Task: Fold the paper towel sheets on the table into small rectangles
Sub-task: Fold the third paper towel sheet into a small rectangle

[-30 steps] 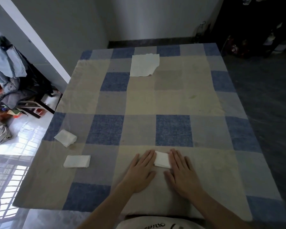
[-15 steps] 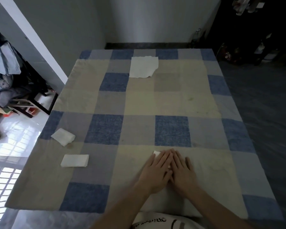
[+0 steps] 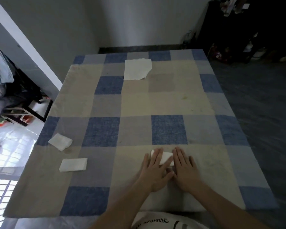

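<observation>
Near table [image 3: 205, 100] edge: both hands flat, pressing folded towel [image 3: 165, 157].

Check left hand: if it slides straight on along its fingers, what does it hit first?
The left hand already lies flat on the folded paper towel. Beyond it, only bare checked tablecloth; the unfolded sheet seems to lie left of that line.

Dark lettering on the white shirt [image 3: 157, 222] is cut off and unreadable.
</observation>
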Demonstrator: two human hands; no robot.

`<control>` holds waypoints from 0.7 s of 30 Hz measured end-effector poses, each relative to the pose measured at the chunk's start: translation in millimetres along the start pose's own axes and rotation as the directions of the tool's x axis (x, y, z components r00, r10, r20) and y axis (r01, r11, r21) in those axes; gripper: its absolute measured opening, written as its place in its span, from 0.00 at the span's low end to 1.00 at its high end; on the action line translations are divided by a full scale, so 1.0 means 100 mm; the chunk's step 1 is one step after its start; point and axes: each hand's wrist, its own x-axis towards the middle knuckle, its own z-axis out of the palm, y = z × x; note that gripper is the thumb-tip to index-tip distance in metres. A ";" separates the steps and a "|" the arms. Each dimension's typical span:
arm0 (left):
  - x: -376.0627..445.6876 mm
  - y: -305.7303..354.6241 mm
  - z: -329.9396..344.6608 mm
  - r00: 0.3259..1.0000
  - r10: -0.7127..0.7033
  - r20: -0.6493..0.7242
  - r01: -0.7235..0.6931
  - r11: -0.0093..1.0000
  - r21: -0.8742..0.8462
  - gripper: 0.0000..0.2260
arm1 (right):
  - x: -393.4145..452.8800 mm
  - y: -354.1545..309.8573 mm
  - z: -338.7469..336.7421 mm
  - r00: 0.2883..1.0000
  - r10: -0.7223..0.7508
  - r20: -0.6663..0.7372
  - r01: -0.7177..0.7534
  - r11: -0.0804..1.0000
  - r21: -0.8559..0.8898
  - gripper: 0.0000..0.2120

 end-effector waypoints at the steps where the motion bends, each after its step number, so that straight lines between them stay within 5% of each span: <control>1: 0.00 0.01 -0.02 1.000 -0.001 -0.001 0.001 1.000 0.012 0.32 | 0.00 0.00 -0.03 1.000 -0.016 -0.002 0.016 1.000 0.000 0.33; 5: -0.05 0.06 -0.07 0.999 -0.002 0.039 0.001 1.000 0.019 0.34 | -0.09 0.14 -0.09 0.994 -0.098 0.040 0.096 0.993 0.068 0.37; 10: -0.04 0.17 -0.09 0.995 -0.077 -0.056 0.080 0.995 0.065 0.27 | -0.36 0.45 -0.23 0.998 -0.026 0.050 0.019 0.992 0.123 0.35; 16: 0.24 0.66 -0.25 0.975 0.094 -0.201 -0.086 0.995 0.050 0.17 | -0.35 0.79 -0.65 0.996 0.090 0.020 -0.092 0.984 0.153 0.23; 21: 0.64 1.31 -0.53 0.988 0.132 -0.079 -0.130 0.991 0.034 0.13 | -0.47 1.20 -1.05 0.983 0.184 -0.009 -0.177 0.953 0.245 0.23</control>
